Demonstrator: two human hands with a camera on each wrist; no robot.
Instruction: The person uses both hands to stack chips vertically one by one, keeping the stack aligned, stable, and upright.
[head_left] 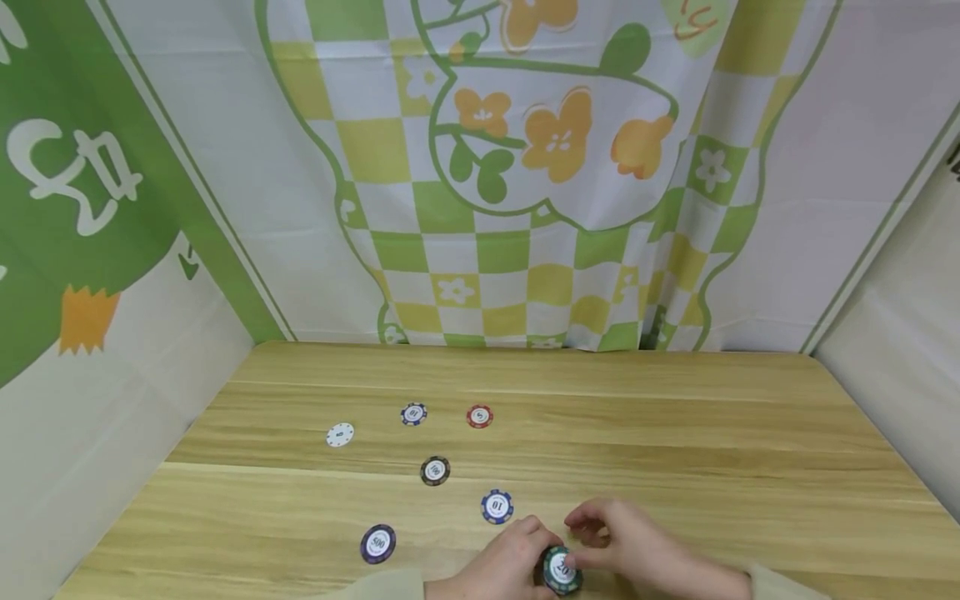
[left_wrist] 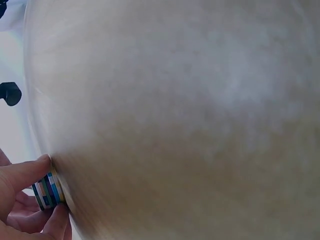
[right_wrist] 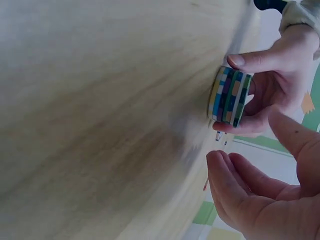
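Observation:
Near the table's front edge, my left hand (head_left: 513, 560) holds a short stack of poker chips (right_wrist: 230, 96), its thumb and fingers on the stack's sides. A green chip marked 20 (head_left: 558, 570) tops the stack; bands of several colours show along its edge in both wrist views. To the right, my right hand (head_left: 633, 542) has its fingers loosely bent and grips nothing. Its thumb overlaps the green chip in the head view; whether they touch I cannot tell. A blue 10 chip (head_left: 497, 507) lies flat just beyond my left hand.
Scattered flat on the wooden table (head_left: 712, 433) are a purple 500 chip (head_left: 378, 544), a black 100 chip (head_left: 435, 471), a white chip (head_left: 340, 435), another blue chip (head_left: 414, 414) and a red chip (head_left: 480, 417). A patterned curtain (head_left: 502, 275) hangs behind the table.

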